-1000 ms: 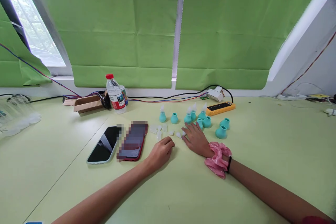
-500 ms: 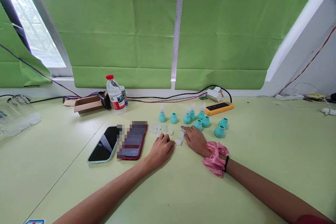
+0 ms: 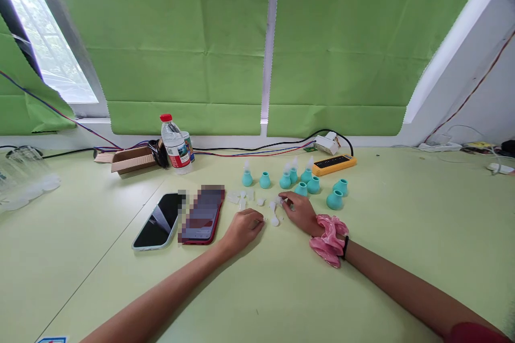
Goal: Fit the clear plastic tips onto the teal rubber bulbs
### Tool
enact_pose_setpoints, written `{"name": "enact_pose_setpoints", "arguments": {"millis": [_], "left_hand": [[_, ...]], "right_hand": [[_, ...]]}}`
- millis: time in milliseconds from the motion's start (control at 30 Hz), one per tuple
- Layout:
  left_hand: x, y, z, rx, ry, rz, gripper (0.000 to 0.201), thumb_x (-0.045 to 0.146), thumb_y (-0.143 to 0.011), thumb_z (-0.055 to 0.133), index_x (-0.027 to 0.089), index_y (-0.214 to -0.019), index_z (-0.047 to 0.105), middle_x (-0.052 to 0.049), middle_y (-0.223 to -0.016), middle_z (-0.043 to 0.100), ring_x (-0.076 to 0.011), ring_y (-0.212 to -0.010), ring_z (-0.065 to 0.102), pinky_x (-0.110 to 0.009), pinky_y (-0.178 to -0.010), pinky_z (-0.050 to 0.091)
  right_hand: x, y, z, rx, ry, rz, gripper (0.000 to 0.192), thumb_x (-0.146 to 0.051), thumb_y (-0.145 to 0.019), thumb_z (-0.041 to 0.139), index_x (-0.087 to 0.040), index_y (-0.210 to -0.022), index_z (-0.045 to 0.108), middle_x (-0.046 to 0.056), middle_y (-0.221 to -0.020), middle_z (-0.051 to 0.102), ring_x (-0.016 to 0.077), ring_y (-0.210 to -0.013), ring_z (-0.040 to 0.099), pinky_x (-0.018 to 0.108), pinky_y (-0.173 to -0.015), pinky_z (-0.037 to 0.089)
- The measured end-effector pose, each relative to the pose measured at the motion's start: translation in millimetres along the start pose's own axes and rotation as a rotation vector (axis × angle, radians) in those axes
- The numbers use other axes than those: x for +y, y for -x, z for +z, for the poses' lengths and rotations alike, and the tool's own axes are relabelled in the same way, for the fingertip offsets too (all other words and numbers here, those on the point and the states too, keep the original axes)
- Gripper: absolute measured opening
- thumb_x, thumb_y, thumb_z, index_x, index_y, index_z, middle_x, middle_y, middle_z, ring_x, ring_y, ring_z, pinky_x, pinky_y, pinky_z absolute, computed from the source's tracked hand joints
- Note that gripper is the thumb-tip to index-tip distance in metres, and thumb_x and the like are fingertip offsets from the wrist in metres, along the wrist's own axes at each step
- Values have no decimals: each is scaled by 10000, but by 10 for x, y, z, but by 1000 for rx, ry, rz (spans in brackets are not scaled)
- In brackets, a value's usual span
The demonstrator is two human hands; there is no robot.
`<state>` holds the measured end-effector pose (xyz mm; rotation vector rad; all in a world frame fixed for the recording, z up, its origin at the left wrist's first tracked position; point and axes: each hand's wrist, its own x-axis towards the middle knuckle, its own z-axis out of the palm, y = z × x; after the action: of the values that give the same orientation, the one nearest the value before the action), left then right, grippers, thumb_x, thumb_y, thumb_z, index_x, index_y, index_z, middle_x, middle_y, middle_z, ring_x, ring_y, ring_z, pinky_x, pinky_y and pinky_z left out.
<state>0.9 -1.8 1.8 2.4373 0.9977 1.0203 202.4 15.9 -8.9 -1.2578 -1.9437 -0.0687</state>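
Note:
Several teal rubber bulbs (image 3: 333,201) stand on the pale green table (image 3: 281,289), some with clear tips fitted on top. Loose clear tips (image 3: 274,221) lie scattered in front of them. My left hand (image 3: 243,226) rests curled on the table beside those tips, with nothing visible in it. My right hand (image 3: 301,213), with a pink scrunchie (image 3: 328,235) on its wrist, has its fingers pinched on a clear tip just in front of the bulbs.
Two phones, one black (image 3: 156,221) and one red (image 3: 201,215), lie left of my left hand. Behind stand a water bottle (image 3: 174,146), a cardboard box (image 3: 131,159) and an orange power strip (image 3: 333,164) with cables. Clear plastic cups (image 3: 24,178) sit far left.
My right hand drew back from the bulbs and curled its flat fingers onto a clear tip. My left hand shifted slightly among the loose tips.

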Motion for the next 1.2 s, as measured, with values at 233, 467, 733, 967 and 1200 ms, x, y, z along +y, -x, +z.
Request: {"name": "enact_pose_setpoints", "arguments": {"millis": [233, 467, 733, 967, 1200], "left_hand": [[90, 10, -97, 256, 148, -120, 63, 186, -687, 579, 149, -722, 616, -23, -702, 645, -126, -650, 587, -225, -641, 463], [133, 57, -83, 139, 212, -151, 135, 234, -670, 609, 196, -794, 646, -10, -798, 666, -142, -722, 611, -243, -709, 479], [172, 52, -106, 0, 259, -238, 145, 237, -660, 608, 197, -788, 664, -15, -816, 668, -161, -770, 612, -249, -751, 480], [163, 59, -101, 1, 274, -204, 144, 218, -670, 600, 196, -797, 662, -26, -815, 667, -169, -767, 610, -277, -747, 485], [132, 60, -69, 34, 222, -125, 98, 207, -681, 591, 185, -741, 665, -43, -802, 667, -160, -770, 611, -263, -732, 488]], "right_hand": [[-317, 158, -63, -47, -167, -375, 104, -172, -791, 440, -181, -783, 543, 25, -669, 603, 115, -609, 545, 219, -565, 423], [-376, 207, -13, -159, -143, -397, 120, -213, -801, 445, -163, -768, 549, 24, -613, 594, 121, -559, 531, 226, -526, 395], [-385, 177, -35, -166, -193, -334, 140, -236, -804, 453, -162, -742, 554, 30, -619, 595, 120, -549, 531, 221, -520, 399], [-405, 173, -47, -185, -239, -222, 120, -243, -780, 480, -175, -734, 567, 23, -620, 597, 121, -550, 536, 222, -535, 411], [-416, 171, -41, -205, -267, -155, 86, -226, -751, 505, -179, -728, 572, 12, -611, 591, 110, -525, 522, 213, -528, 415]]}}
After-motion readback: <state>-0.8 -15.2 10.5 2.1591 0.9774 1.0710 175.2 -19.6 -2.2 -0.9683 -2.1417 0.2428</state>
